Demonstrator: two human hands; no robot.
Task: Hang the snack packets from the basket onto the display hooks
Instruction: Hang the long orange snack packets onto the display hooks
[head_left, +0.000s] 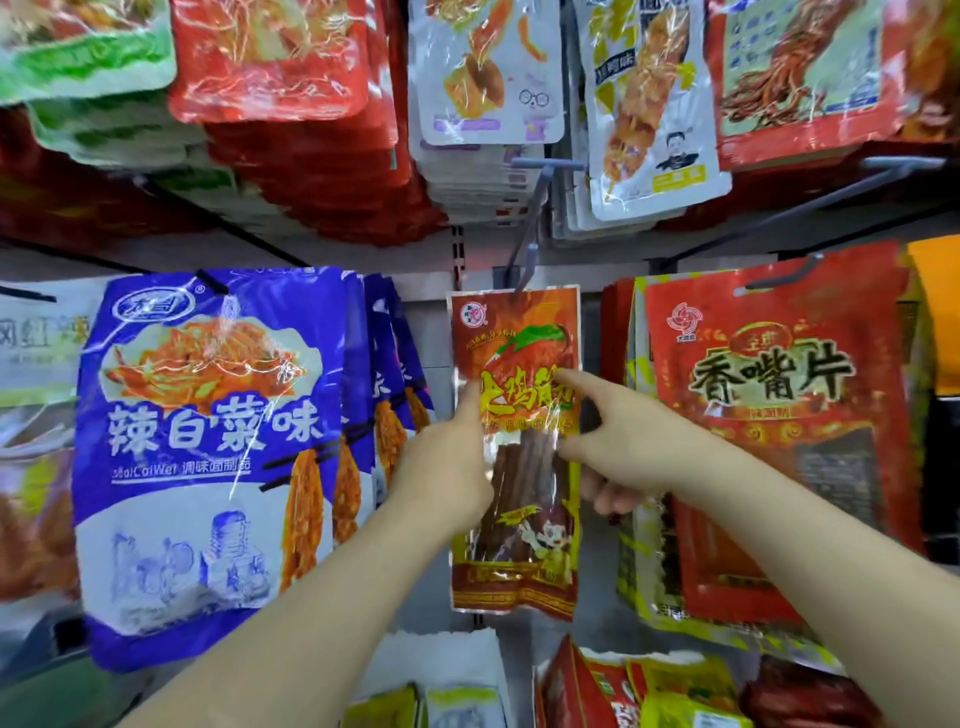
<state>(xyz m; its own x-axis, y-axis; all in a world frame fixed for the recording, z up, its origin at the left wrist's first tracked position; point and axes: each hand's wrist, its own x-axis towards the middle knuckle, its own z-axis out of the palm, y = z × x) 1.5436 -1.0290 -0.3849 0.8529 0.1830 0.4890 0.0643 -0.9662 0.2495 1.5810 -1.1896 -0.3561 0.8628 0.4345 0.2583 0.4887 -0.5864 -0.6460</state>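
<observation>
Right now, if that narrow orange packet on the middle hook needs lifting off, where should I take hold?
Probably the flat top edge of the narrow orange packet, just below the hook, pinched front and back from the front. It hangs upright, and blue packets and red packets crowd its sides.

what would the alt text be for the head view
Both hands, left hand and right hand, touch a narrow orange snack packet hanging on a display hook, between purple packets and red packets on neighbouring hooks.
</observation>
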